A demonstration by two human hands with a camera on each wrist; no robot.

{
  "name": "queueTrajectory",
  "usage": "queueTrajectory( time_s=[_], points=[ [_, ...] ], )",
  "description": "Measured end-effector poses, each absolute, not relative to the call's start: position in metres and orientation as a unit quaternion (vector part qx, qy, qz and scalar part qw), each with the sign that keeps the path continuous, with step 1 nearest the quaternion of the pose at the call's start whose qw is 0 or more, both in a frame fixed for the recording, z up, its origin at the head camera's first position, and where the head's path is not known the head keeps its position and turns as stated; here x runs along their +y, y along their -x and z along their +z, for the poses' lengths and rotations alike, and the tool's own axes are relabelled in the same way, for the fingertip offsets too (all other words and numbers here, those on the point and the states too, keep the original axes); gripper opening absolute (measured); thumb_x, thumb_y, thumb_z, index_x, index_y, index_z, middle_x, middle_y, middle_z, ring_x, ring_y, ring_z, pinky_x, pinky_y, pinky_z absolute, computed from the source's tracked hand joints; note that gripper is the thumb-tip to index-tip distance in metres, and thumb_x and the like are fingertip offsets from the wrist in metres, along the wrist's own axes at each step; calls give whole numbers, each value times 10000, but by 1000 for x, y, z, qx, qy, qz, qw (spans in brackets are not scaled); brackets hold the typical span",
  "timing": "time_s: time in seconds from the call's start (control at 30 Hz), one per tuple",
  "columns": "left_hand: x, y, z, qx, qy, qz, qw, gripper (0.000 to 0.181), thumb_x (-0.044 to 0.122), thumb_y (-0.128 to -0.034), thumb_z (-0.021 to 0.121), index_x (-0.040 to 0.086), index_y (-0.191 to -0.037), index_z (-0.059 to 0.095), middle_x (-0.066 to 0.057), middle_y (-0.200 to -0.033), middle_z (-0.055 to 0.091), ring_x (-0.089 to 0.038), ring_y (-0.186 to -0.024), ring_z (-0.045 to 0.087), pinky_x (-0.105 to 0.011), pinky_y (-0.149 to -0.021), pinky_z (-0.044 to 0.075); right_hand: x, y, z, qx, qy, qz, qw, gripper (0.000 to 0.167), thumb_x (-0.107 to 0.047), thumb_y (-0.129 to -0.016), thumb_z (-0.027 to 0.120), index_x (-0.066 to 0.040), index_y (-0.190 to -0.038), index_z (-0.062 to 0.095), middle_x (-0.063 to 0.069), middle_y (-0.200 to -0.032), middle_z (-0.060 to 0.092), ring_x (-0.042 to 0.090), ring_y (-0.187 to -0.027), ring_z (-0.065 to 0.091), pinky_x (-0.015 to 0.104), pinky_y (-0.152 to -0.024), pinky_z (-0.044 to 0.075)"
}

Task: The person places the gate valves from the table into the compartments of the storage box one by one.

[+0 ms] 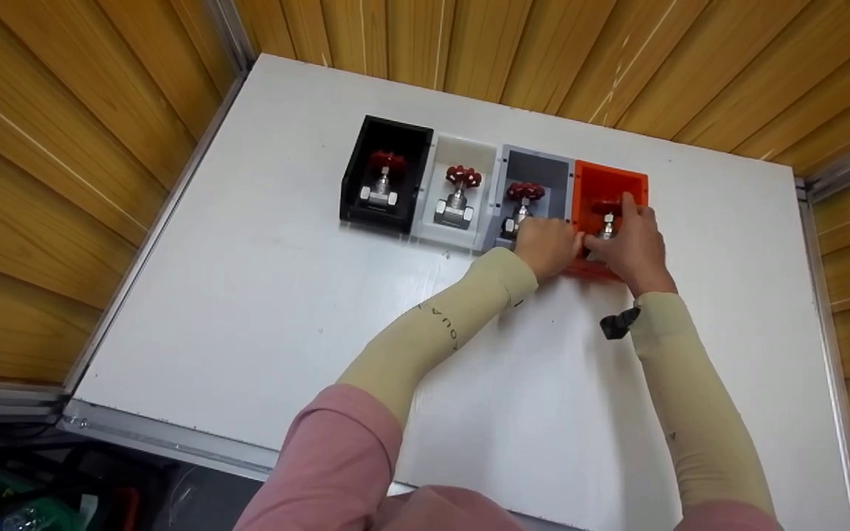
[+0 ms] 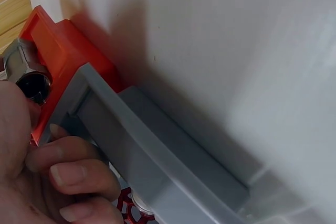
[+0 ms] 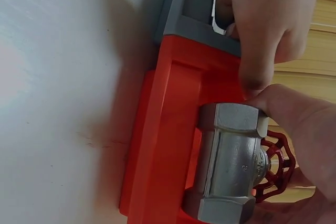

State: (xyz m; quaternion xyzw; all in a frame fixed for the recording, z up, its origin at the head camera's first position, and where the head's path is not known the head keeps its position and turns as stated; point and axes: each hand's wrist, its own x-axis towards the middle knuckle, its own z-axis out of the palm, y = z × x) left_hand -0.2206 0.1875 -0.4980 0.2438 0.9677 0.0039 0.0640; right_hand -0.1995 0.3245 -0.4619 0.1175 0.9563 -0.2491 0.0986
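A valve with a silver body [image 3: 228, 161] and a dark red handwheel [image 3: 275, 163] stands in the orange bin [image 1: 613, 177]. My right hand [image 1: 635, 247] grips it, thumb at one end of the body and other fingers round the handwheel side, partly hidden. My left hand [image 1: 547, 247] is over the wall between the grey bin [image 2: 184, 166] and the orange one. Its fingers [image 2: 79, 174] are curled on the grey side; its thumb reaches across, close to the right thumb and the valve's end. Behind the left hand, another valve [image 1: 519, 210] stands in the grey bin.
Left of the grey bin, a white bin [image 1: 480, 147] and a black bin [image 1: 399, 129] sit in the same row, each with a red-wheeled valve. The row is on a white table [image 1: 248, 295]. Wood-look panels [image 1: 469, 44] border its back and sides.
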Motion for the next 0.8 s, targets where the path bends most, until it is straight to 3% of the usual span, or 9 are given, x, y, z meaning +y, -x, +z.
queueTrajectory(
  time_s=[0.27,0.43,0.8],
  points=[
    [189,221,-500,969,-241,-5,53,507,486,-1040,226,241,-837,621,93,-755,610,-86,-644,566,-264,-553,473,328,209,-471,957,-111,-247,102,957,-347,-850,717,-98,-1541,103,317,-1471,261,464,-1248,372,622,-1053,350],
    [189,221,-500,970,-240,-4,37,488,472,-1040,253,247,-790,606,104,-732,616,-78,-624,569,-272,-496,425,328,214,-477,963,-95,-230,99,869,-303,-855,706,-42,-1500,184,320,-1386,351,442,-1169,428,603,-1034,385],
    [189,219,-500,969,-246,-2,27,495,456,-1048,237,232,-743,556,93,-746,631,-87,-654,606,-283,-563,488,327,220,-489,965,-100,-215,110,920,-281,-871,650,-19,-1537,72,373,-1453,269,511,-1248,399,597,-1084,322]
  ],
)
